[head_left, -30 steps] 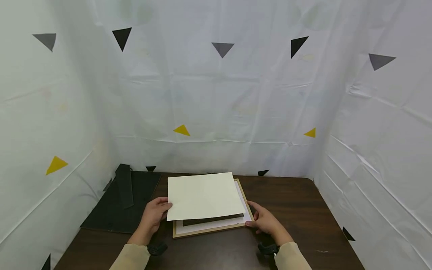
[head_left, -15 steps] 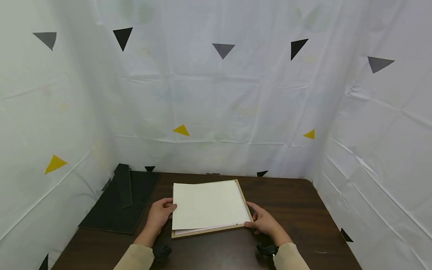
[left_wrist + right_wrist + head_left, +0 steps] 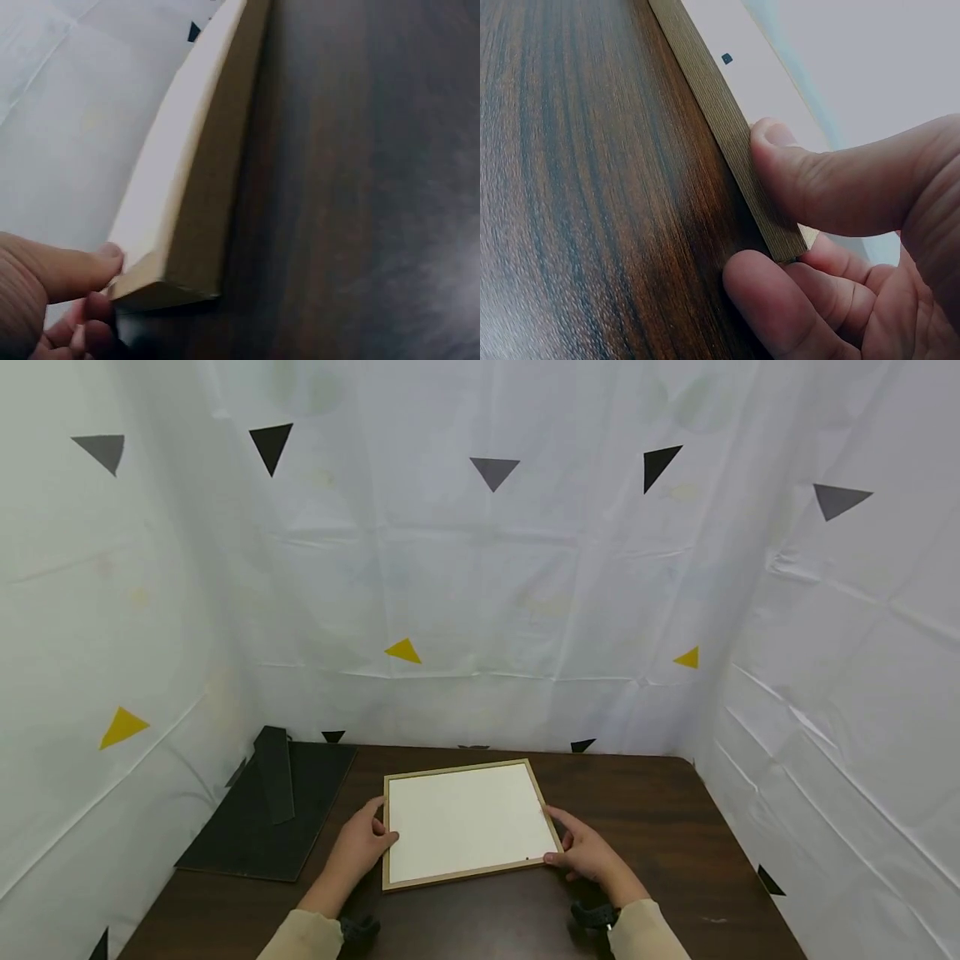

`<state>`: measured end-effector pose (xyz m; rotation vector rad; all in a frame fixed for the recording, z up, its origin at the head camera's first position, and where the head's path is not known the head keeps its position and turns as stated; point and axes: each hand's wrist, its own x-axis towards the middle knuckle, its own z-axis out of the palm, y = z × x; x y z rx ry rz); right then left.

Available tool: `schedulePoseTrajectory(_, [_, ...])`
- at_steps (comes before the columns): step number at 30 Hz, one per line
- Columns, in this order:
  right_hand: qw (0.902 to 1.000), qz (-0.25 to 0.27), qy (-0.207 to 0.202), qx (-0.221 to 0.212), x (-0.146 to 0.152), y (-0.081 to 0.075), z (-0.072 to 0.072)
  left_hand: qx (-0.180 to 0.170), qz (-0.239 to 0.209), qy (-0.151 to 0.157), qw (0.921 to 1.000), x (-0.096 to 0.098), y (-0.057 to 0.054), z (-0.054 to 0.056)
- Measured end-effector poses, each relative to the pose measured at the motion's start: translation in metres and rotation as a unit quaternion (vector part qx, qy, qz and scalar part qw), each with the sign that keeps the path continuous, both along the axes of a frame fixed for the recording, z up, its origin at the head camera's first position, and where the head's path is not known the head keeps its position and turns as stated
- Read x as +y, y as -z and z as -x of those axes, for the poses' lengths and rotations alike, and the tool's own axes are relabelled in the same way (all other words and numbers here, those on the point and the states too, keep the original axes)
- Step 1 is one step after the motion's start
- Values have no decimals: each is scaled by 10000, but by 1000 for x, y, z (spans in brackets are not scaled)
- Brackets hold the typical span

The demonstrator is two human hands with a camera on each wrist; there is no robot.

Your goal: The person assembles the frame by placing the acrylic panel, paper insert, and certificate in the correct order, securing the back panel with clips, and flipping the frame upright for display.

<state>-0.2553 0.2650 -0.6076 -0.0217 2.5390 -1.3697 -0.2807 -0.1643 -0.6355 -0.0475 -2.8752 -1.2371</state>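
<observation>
A picture frame (image 3: 450,875) with a thin light-wood rim lies face down on the table, a cream board (image 3: 465,822) set inside the rim. My left hand (image 3: 357,843) holds the frame's left side, thumb over the rim. In the left wrist view its thumb (image 3: 94,268) sits on top at a corner, with curled fingers beside and below. At the near right corner my right hand (image 3: 588,852) grips the frame, thumb on top. The right wrist view shows its fingertips (image 3: 765,292) at the corner's underside and a small black bit (image 3: 727,58) on the board.
A black backing board (image 3: 225,835) with a hinged stand leg (image 3: 275,772) lies at the left of the dark wooden table (image 3: 645,810). White cloth walls (image 3: 480,577) with printed triangles enclose the table's back and sides.
The cream board, first raised over the frame in the left hand, has come down and now sits inside the rim. The left hand has shifted onto the frame's left side; the right hand stayed.
</observation>
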Motion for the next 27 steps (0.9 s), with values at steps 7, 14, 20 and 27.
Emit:
schedulePoseTrajectory(7, [9999, -118, 43, 103, -5, 3, 2, -363, 432, 678, 9961, 2, -12, -8])
schedulePoseTrajectory(14, [9995, -197, 129, 194, -6, -1, -1, -435, 432, 936, 9937, 5, -14, -16])
schedulePoseTrajectory(20, [9986, 499, 3, 165, 1, -1, -6, -610, 335, 975, 9928, 1, -8, -5])
schedulePoseTrajectory(27, [9988, 361, 217, 243, 3, 7, -1, -714, 541, 1229, 9884, -8, -10, 24])
